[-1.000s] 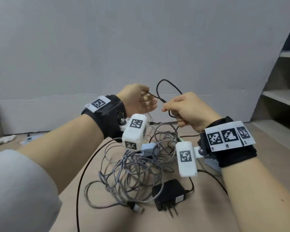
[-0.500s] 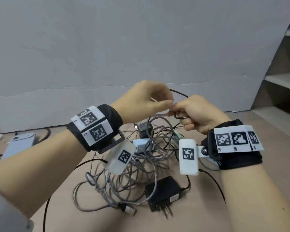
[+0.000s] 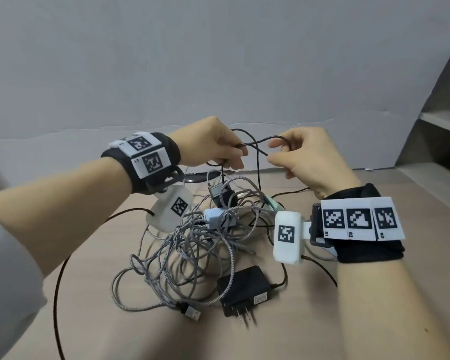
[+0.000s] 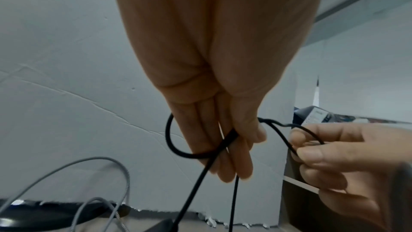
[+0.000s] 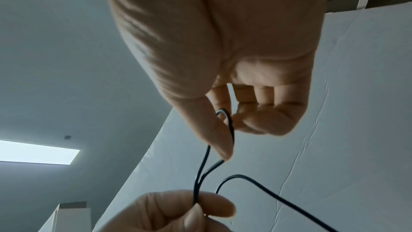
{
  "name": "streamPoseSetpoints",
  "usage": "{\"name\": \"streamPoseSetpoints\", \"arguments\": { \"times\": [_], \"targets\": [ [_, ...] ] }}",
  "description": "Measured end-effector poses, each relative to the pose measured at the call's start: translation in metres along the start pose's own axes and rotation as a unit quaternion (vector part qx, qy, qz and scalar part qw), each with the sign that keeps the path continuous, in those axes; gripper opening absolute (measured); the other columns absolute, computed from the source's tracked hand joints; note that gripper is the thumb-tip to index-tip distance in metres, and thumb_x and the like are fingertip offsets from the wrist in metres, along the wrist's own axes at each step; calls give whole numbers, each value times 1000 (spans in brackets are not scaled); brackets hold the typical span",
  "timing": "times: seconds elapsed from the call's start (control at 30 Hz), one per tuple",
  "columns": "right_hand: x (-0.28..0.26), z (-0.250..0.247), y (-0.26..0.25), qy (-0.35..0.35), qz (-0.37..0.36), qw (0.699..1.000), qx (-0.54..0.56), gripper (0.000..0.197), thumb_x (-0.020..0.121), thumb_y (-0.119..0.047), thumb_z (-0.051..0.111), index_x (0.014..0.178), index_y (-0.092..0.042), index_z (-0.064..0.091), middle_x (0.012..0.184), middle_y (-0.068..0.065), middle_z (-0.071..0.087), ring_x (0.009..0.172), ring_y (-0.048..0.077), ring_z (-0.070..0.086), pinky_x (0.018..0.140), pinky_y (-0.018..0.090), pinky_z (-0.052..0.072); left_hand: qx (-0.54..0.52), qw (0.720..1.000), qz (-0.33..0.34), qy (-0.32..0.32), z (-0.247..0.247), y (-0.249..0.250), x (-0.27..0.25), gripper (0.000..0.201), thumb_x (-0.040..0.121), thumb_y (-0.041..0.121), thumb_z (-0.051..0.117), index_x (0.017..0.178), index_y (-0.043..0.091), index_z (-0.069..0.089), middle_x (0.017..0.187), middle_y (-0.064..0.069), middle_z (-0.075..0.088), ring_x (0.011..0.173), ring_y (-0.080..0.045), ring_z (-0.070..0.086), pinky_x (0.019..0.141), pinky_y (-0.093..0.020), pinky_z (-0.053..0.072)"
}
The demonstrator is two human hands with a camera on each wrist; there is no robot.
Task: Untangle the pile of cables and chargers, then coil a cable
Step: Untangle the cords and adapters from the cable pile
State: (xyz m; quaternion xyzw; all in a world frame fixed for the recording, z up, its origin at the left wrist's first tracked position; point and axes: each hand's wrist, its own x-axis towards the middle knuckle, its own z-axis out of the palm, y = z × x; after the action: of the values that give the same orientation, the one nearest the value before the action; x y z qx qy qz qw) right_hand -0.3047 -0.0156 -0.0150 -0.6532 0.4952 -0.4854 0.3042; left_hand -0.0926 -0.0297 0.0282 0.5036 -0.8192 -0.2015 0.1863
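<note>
A thin black cable (image 3: 257,142) is stretched in a crossed loop between my two hands, above the pile. My left hand (image 3: 238,152) grips it with curled fingers; in the left wrist view the black cable (image 4: 169,140) loops round the fingers (image 4: 225,158) and hangs down. My right hand (image 3: 276,152) pinches the other end of the loop between thumb and forefinger, where the right wrist view shows the cable (image 5: 230,126) beside the thumb (image 5: 214,130). Below lies the tangled pile of grey braided cables (image 3: 192,245) with a black charger (image 3: 242,287) and a light blue charger (image 3: 215,216).
A grey cable's USB plug (image 3: 191,312) lies at the pile's front. Another small black adapter (image 3: 222,194) sits at the back of the pile. A dark cord (image 3: 56,294) curves along the wooden table (image 3: 374,190) at left. Shelves (image 3: 442,120) stand at right, with a white wall behind.
My hands have drawn apart, pulling the black cable out into a loop between them. The left wrist has turned and risen slightly.
</note>
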Motion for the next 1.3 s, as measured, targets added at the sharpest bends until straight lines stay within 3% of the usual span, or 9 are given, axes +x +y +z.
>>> {"name": "streamPoseSetpoints", "arguments": {
  "times": [0.23,0.5,0.63,0.77,0.87,0.97,1.1,1.2,1.3],
  "targets": [
    [-1,9,-12,91,-51,992,75,34,85,11,52,72,-16,68,68,-4,64,47,5,52,53,29,56,-194,981,4,-14,1,-8,-16,18,99,5,59,113,2,70,102,-17,76,98,-30,74,88,-36,60],
    [-11,3,-27,7,-42,988,146,37,86,16,50,66,-10,68,69,0,66,79,18,58,60,27,56,-223,974,14,41,-16,-5,-15,22,101,3,54,117,-4,68,105,-16,76,101,-22,74,93,-32,58],
    [-17,-1,-31,-94,24,989,108,23,91,-20,63,73,-8,71,94,17,70,78,23,62,55,32,50,-21,988,27,152,-23,5,-7,19,101,12,57,103,16,76,93,8,77,85,4,69,84,-19,52],
    [-12,0,-33,-53,93,984,139,59,97,-57,52,65,-9,64,76,18,72,60,26,68,47,27,42,51,983,21,177,-24,14,-4,19,101,18,56,94,22,74,89,2,73,88,-16,67,88,-34,54],
    [-10,8,-31,22,91,986,137,44,98,-35,59,63,-8,61,63,12,68,52,23,62,42,23,41,55,988,16,146,-18,18,-5,24,101,10,48,92,18,69,82,4,71,77,-11,66,83,-31,55],
    [-11,12,-28,66,39,986,146,4,87,-7,67,84,-9,65,77,10,70,58,19,64,45,23,45,36,989,5,142,-16,19,-7,24,102,8,44,93,14,66,79,0,67,68,-12,63,71,-25,50],
    [-7,10,-19,79,-40,995,39,43,82,5,61,116,-21,58,86,-2,75,68,10,61,61,24,45,-51,987,-6,151,-23,16,-9,27,103,5,42,88,12,64,78,-2,60,68,-18,64,74,-35,54],
    [-4,9,-15,134,-63,988,-53,28,86,3,57,97,-22,65,76,-10,72,82,7,69,77,20,51,-197,968,-6,153,-33,21,-13,30,105,4,40,81,10,57,87,-11,51,61,-22,59,69,-37,53],
    [-1,7,-11,189,-49,976,-100,18,89,-9,57,84,-24,64,79,-7,70,90,28,69,84,37,57,-252,956,-24,147,-37,28,-14,30,108,9,37,83,10,54,78,-7,41,49,-18,46,54,-27,43]
  ]
}}
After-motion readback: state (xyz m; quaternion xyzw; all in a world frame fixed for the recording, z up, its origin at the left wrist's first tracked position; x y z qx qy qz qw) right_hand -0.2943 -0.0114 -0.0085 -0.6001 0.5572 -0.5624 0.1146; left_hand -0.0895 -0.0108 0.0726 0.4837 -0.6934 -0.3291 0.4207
